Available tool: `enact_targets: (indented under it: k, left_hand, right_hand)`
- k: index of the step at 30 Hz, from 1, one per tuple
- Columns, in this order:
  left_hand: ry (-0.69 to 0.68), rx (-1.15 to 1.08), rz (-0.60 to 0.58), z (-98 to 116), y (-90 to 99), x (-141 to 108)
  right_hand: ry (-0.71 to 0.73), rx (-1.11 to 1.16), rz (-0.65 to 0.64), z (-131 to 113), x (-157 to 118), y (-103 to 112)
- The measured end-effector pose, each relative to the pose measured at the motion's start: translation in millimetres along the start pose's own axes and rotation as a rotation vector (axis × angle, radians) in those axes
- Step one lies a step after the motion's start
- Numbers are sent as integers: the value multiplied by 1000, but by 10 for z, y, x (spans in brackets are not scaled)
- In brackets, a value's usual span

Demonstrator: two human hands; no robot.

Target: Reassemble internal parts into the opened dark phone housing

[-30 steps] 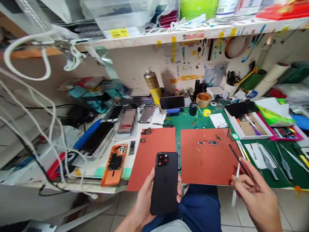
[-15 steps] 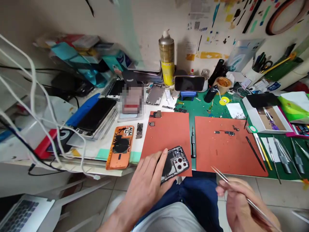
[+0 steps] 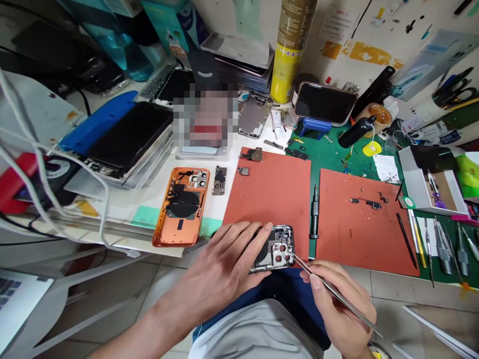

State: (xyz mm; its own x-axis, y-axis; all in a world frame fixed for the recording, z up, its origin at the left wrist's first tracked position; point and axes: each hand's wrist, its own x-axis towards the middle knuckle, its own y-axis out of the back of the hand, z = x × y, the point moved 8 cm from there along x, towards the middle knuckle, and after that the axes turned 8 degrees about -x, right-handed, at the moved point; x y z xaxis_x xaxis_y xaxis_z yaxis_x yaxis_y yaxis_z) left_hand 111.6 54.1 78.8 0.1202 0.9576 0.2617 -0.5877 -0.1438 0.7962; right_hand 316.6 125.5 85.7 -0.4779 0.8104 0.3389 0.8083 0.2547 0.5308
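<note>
My left hand [image 3: 234, 254] is closed around a dark phone housing [image 3: 265, 255], its inner side facing up at the front edge of the left orange mat [image 3: 275, 192]. Three round camera openings show at the housing's right end. My right hand [image 3: 340, 301] grips metal tweezers [image 3: 329, 286], their tips at the camera openings; whether they touch is too small to tell. Beyond my left hand lies an orange phone housing [image 3: 187, 232] with its inner parts showing. A small circuit board [image 3: 219, 180] rests between that housing and the mat.
A screwdriver [image 3: 314, 214] lies between the left mat and a second orange mat [image 3: 337, 239], which carries small phone parts [image 3: 373, 205]. Several tools, among them a black stick [image 3: 406, 240], line the right. White cables [image 3: 107, 209] hang at the left. A spray can [image 3: 286, 75] stands behind.
My right hand has moved left, bringing the tweezer tips from beside the mat to the phone housing's camera openings. The housing now lies more level. The camera view has shifted closer.
</note>
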Motion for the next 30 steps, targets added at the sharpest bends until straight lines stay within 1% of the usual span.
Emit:
enact_targets:
  k: [3, 7, 9, 11, 14, 20, 24, 30]
  left_hand:
    - [-38, -99, -116, -48, 35, 105]
    - [-53, -215, -295, -116, 84, 225]
    - [-57, -248, -357, -135, 106, 269]
    - [-58, -265, -395, -148, 117, 300]
    - [-71, -279, -406, -151, 120, 326]
    - [-135, -255, -344, -118, 146, 316]
    - [-124, -268, -319, -138, 161, 280]
    - [-113, -250, -317, -161, 150, 241]
  right_hand:
    - [49, -17, -21, -11, 27, -18]
    - [101, -30, -71, 11, 24, -60]
    - [107, -21, -85, 33, 15, -80]
    - [113, -3, -96, 45, 9, -106]
    - [125, 40, -125, 45, 12, -151]
    - [133, 84, -139, 46, 43, -165]
    - [144, 75, -137, 49, 65, -170]
    - [153, 88, -143, 41, 88, -181]
